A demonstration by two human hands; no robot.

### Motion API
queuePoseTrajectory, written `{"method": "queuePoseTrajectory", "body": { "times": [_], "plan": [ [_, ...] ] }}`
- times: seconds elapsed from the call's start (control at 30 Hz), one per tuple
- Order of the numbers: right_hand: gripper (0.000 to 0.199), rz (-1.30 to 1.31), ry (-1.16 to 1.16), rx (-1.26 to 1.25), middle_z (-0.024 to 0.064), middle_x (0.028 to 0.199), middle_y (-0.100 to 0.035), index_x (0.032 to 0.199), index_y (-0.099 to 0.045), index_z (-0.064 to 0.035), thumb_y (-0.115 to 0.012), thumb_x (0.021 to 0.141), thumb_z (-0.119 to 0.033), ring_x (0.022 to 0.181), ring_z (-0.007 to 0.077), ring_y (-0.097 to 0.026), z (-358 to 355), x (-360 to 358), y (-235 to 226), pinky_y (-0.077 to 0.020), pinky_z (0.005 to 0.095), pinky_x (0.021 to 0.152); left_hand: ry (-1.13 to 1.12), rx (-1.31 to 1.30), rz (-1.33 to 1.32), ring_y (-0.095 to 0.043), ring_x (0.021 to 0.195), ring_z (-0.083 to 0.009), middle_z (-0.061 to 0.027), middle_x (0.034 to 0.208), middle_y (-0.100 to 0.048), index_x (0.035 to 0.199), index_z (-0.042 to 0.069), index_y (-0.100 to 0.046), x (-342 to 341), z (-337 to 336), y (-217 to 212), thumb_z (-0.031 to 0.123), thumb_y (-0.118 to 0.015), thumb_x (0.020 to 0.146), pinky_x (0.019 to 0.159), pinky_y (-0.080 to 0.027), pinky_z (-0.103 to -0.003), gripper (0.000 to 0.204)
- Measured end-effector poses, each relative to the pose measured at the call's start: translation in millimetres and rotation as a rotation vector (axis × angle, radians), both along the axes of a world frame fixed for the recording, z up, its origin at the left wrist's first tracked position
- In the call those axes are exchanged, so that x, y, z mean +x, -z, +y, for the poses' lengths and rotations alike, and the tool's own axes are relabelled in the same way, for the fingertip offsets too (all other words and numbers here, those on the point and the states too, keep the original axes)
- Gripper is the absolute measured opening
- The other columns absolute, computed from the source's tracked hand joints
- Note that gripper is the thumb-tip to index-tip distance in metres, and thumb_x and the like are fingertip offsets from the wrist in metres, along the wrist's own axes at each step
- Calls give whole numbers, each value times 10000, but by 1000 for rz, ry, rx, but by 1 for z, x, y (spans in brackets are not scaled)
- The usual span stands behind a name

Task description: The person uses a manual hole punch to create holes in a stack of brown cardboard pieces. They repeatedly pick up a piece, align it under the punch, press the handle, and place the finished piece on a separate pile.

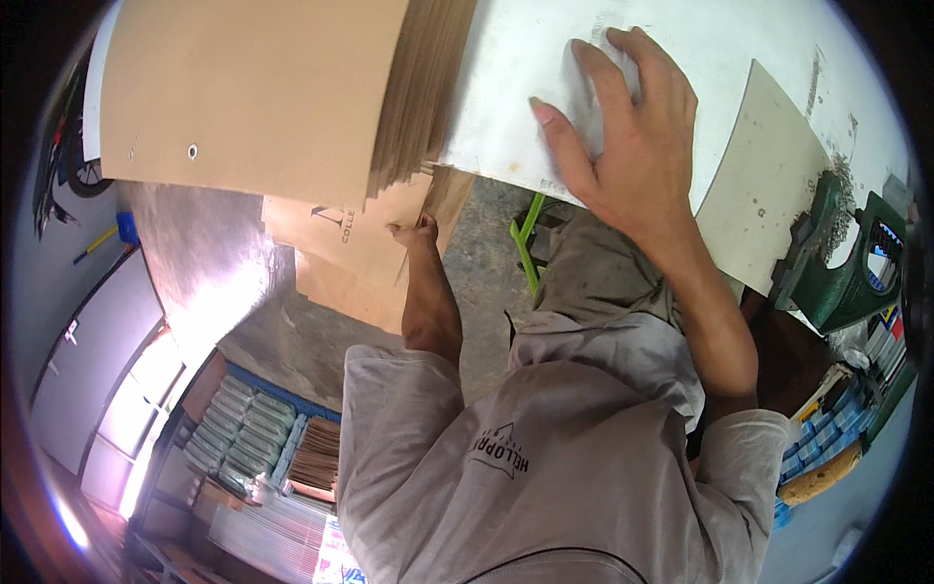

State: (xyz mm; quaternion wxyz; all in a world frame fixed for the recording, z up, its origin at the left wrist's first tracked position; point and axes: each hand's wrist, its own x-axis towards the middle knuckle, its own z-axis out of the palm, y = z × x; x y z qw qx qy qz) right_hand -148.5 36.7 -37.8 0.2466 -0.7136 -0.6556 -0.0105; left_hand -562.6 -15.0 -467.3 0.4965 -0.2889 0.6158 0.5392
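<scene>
My left hand (416, 232) is low beside the white table's edge, its fingers closed on the edge of a brown kraft paper piece (326, 229) with dark print. Whether this is a flat sheet or a folded bag I cannot tell. My right hand (632, 136) is over the white tabletop (511, 92), fingers apart and slightly curled, holding nothing. Between the hands, on the table's left part, lies a thick stack of brown kraft paper (253, 88). A small metal-ringed hole shows near the top piece's lower edge.
A green metal press (837, 263) stands at the right, beside a beige board (754, 170) and small scattered bits. Below the table is a bright green bar (528, 243). Shelves at lower left hold wrapped packs (238, 428) and brown stacks (313, 453). A door (88, 341) is at far left.
</scene>
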Motion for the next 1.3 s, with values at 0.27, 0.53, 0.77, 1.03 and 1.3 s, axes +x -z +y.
{"method": "queuePoseTrajectory", "body": {
  "times": [0.27, 0.53, 0.77, 1.03, 1.3],
  "plan": [
    [565, -7, 3, 0, 232, 1370, -530, 1322, -632, -31, -774, 893, -369, 1301, 409, -499, -1, 1, 2, -370, 527, 1071, -8, 127, -37, -611, 898, -234, -99, 1164, -644, 1321, 156, -603, -6, -11, -11, 796, -459, 921, 652, -477, -323, 768],
    [549, 4, 9, 46, 222, 1353, -544, 1316, -641, -32, -763, 906, -375, 1298, 405, -504, -1, 1, 5, -374, 525, 1068, -35, 96, -69, -573, 1133, -408, -189, 1359, -554, 1458, 99, -482, 10, 4, -45, 738, -552, 899, 811, -519, -513, 852],
    [535, 14, -5, 54, 213, 1345, -541, 1300, -650, -30, -757, 908, -378, 1294, 401, -504, -1, 4, 3, -373, 527, 1074, -19, 242, -83, -616, 1043, -393, -184, 1316, -595, 1469, 120, -468, -19, 3, -20, 752, -496, 927, 827, -517, -500, 833],
    [511, 62, -54, 28, 309, 1215, -525, 1214, -622, 87, -696, 946, -342, 1220, 477, -508, -1, 10, -4, -399, 628, 1008, 31, -71, 11, -653, 1105, -333, -136, 1356, -620, 1382, 138, -578, -1, 8, -38, 722, -440, 945, 763, -496, -476, 742],
    [540, 34, -13, 94, 227, 1319, -548, 1271, -649, -18, -746, 893, -390, 1291, 430, -497, 3, 1, 10, -379, 579, 1072, -123, 60, 49, -614, 1190, -367, -130, 1354, -621, 1397, 102, -577, -47, 7, 5, 621, -439, 994, 926, -532, -600, 671]
  ]
}}
